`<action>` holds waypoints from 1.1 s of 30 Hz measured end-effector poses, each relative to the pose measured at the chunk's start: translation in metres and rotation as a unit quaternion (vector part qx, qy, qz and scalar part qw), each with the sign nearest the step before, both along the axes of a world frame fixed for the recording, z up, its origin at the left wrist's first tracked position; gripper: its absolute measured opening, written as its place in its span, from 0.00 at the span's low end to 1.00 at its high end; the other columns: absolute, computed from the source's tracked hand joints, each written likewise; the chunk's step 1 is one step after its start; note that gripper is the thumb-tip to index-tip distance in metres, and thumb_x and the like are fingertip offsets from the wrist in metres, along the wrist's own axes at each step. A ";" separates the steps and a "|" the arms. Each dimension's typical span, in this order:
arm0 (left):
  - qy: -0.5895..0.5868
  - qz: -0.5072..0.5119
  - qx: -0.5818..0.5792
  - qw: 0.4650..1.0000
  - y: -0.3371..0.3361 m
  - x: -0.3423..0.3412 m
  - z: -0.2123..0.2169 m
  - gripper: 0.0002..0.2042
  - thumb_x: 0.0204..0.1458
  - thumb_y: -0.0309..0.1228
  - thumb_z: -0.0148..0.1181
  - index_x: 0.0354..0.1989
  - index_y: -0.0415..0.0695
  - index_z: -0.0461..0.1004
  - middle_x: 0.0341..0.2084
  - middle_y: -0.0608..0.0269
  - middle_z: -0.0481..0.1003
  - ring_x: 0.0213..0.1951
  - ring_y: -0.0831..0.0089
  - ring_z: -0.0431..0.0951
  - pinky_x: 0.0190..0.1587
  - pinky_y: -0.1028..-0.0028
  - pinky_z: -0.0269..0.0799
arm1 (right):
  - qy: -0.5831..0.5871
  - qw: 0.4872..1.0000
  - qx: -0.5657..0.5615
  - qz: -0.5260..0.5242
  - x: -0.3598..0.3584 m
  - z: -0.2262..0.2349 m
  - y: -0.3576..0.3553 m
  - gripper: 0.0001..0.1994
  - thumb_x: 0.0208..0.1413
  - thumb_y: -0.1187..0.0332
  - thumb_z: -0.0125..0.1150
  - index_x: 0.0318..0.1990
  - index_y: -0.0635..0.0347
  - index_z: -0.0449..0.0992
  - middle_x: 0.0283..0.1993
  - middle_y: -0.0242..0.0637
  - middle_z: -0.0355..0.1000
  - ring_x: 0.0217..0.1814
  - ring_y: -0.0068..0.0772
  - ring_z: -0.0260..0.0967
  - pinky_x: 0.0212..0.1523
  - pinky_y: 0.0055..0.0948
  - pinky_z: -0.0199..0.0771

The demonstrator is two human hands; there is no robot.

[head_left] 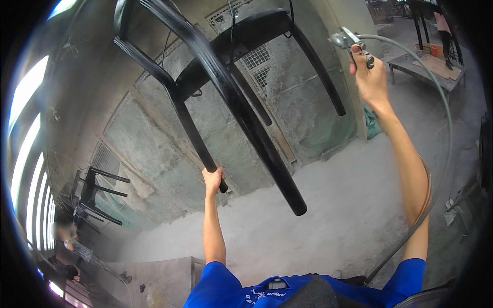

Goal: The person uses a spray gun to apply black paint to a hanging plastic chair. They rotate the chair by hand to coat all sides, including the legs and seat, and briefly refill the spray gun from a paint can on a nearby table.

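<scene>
A black chair (236,108) hangs in front of me from thin cords or wires, its legs pointing down. Near the lower end of one leg, my left hand (213,179) is closed around it. Raised on the right, my right hand (368,77) grips a metal spray gun (352,41) by its handle. The gun's head points left, toward the chair but apart from it. From the gun a grey hose (442,97) arcs out to the right and runs down along my right forearm. Whether any spray comes out cannot be seen.
Dusty filter panels (169,138) line the wall behind the chair. Another black chair (97,195) hangs at the far left, with a person (77,246) near it. A low metal table (431,69) stands at the upper right, with another person (444,31) beyond. Grey floor (318,205) lies below.
</scene>
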State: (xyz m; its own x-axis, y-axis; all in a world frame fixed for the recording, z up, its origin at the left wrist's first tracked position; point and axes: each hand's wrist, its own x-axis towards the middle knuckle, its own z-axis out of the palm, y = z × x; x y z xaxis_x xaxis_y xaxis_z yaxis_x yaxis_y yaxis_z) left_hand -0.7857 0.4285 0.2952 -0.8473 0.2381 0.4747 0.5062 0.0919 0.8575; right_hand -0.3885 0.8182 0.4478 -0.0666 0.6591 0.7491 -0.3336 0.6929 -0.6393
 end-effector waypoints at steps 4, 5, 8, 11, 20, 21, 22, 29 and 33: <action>-0.005 -0.031 0.017 0.999 0.013 0.000 -0.009 0.09 0.47 0.18 0.62 0.25 0.42 0.66 0.15 0.65 0.69 0.15 0.73 0.71 0.20 0.70 0.67 | 0.000 0.982 0.023 0.187 0.053 0.006 -0.041 0.39 0.63 0.25 0.39 0.36 0.58 0.72 0.24 0.26 0.68 0.14 0.11 0.52 0.16 0.19 0.51; -0.006 -0.038 0.018 0.999 0.016 -0.002 -0.010 0.09 0.47 0.18 0.62 0.26 0.42 0.67 0.15 0.65 0.68 0.15 0.73 0.71 0.20 0.70 0.67 | -0.013 0.971 0.033 0.235 0.060 0.020 -0.048 0.39 0.63 0.25 0.38 0.38 0.58 0.72 0.25 0.26 0.69 0.15 0.11 0.52 0.16 0.19 0.52; -0.020 -0.069 0.029 0.997 0.019 -0.010 -0.011 0.08 0.47 0.19 0.62 0.26 0.41 0.67 0.15 0.64 0.68 0.15 0.73 0.70 0.20 0.71 0.67 | -0.029 0.948 0.038 0.314 0.064 0.059 -0.073 0.41 0.62 0.23 0.37 0.43 0.58 0.72 0.27 0.27 0.70 0.16 0.11 0.51 0.16 0.18 0.52; -0.046 -0.068 0.033 0.996 0.017 -0.020 -0.007 0.07 0.47 0.20 0.62 0.24 0.40 0.68 0.14 0.63 0.70 0.16 0.74 0.70 0.22 0.71 0.65 | 0.006 0.947 -0.156 0.282 0.040 0.122 -0.053 0.25 0.67 0.38 0.52 0.41 0.52 0.75 0.23 0.31 0.70 0.14 0.21 0.61 0.14 0.28 0.63; -0.001 -0.091 0.089 0.992 0.027 -0.029 -0.011 0.06 0.49 0.18 0.59 0.27 0.40 0.69 0.17 0.64 0.71 0.18 0.73 0.72 0.23 0.71 0.68 | 0.115 0.912 -0.200 0.339 0.029 0.064 -0.013 0.38 0.63 0.25 0.35 0.43 0.57 0.68 0.29 0.27 0.69 0.16 0.11 0.49 0.14 0.18 0.52; 0.005 -0.103 0.101 0.990 0.027 -0.031 -0.012 0.05 0.50 0.18 0.60 0.28 0.40 0.70 0.17 0.64 0.71 0.18 0.73 0.72 0.23 0.72 0.69 | 0.120 0.908 -0.226 0.333 0.027 0.056 -0.016 0.38 0.64 0.25 0.35 0.43 0.56 0.68 0.29 0.27 0.69 0.16 0.11 0.49 0.14 0.18 0.52; -0.005 -0.094 0.091 0.991 0.027 -0.037 -0.015 0.05 0.51 0.19 0.61 0.29 0.39 0.71 0.18 0.64 0.72 0.18 0.73 0.73 0.23 0.72 0.69 | 0.125 0.902 -0.252 0.329 0.016 0.044 -0.020 0.38 0.64 0.25 0.35 0.42 0.56 0.68 0.29 0.27 0.69 0.16 0.11 0.49 0.14 0.19 0.52; -0.004 -0.110 0.102 0.989 0.032 -0.119 -0.059 0.07 0.59 0.25 0.65 0.42 0.34 0.77 0.35 0.62 0.80 0.35 0.72 0.80 0.37 0.70 0.77 | 0.134 0.861 -0.451 0.192 0.006 -0.092 0.011 0.36 0.64 0.27 0.38 0.35 0.56 0.67 0.23 0.30 0.66 0.13 0.17 0.51 0.11 0.24 0.51; -0.014 -0.170 0.075 0.983 0.038 -0.156 -0.079 0.11 0.66 0.27 0.58 0.55 0.42 0.71 0.38 0.63 0.78 0.37 0.70 0.81 0.37 0.68 0.81 | 0.114 0.849 -0.507 0.094 -0.003 -0.168 0.031 0.35 0.65 0.28 0.40 0.35 0.56 0.67 0.23 0.29 0.65 0.11 0.18 0.51 0.10 0.24 0.50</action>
State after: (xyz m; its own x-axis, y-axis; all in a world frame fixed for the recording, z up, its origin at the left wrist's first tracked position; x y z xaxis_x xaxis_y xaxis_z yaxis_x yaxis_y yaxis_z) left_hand -0.9414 0.4661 0.2161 -0.7441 0.4379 0.5045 0.4626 -0.2072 0.8620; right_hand -0.3917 0.8490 0.2796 -0.1716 0.9668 -0.1892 -0.5729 -0.2542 -0.7792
